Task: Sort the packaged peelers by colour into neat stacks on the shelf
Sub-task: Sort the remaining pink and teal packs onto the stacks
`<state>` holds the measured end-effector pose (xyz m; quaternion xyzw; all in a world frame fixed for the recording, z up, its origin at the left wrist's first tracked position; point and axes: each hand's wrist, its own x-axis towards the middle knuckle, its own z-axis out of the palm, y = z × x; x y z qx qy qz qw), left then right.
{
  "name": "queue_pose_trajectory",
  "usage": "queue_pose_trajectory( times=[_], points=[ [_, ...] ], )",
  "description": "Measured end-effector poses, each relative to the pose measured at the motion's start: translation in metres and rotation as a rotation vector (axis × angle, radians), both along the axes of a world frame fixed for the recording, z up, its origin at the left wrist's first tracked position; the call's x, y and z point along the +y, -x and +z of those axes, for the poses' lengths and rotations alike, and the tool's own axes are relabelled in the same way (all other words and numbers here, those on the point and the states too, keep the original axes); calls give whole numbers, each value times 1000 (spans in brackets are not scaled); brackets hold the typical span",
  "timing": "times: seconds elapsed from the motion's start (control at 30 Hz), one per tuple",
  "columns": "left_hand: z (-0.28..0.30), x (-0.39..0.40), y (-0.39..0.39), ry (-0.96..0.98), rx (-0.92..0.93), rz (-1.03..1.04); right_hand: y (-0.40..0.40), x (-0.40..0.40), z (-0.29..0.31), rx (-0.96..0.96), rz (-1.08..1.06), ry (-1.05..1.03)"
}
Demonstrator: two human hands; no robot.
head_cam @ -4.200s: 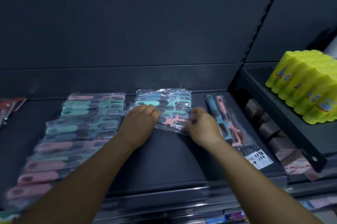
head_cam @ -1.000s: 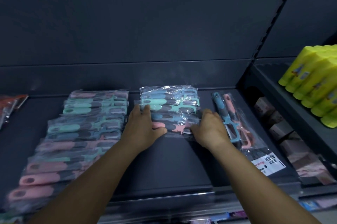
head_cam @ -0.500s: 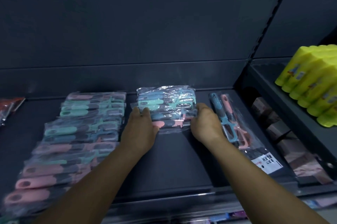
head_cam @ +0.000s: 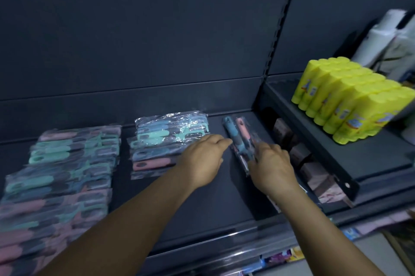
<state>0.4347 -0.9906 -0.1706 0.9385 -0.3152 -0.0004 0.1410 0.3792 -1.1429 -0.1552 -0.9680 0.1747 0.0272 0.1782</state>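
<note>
A stack of clear-packaged peelers [head_cam: 166, 141] in blue, teal and pink lies at the middle back of the dark shelf [head_cam: 202, 215]. To its left spreads a long overlapping pile of peeler packs [head_cam: 62, 167]. On the right lies a pack with a blue and a pink peeler [head_cam: 238, 136]. My right hand [head_cam: 271, 167] grips the near part of this pack. My left hand [head_cam: 202, 158] reaches over the stack's right end, its fingertips at the pack's left edge; the frame is blurred, so contact is unclear.
A higher shelf on the right carries yellow tubes [head_cam: 350, 98] and white rolls [head_cam: 386, 39]. Brown boxes [head_cam: 301, 154] sit beneath it, right beside the pack. The shelf's front lip [head_cam: 224, 251] runs below my arms.
Both hands left the middle stack and moved right to the blue and pink pack. The right hand has taken hold of it. The view also swung left.
</note>
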Motion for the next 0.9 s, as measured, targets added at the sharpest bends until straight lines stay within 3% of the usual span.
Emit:
queue_pose_trajectory(
  times=[0.4, 0.8, 0.9],
  points=[
    [-7, -37, -40, -163, -166, -164, -12, -23, -4, -22, 16, -197],
    [6, -39, -47, -317, -249, -254, -12, -31, -7, -72, 24, -239],
    [19, -26, -38, -279, -415, -270, -11, -30, -8, -73, 38, -208]
  ],
)
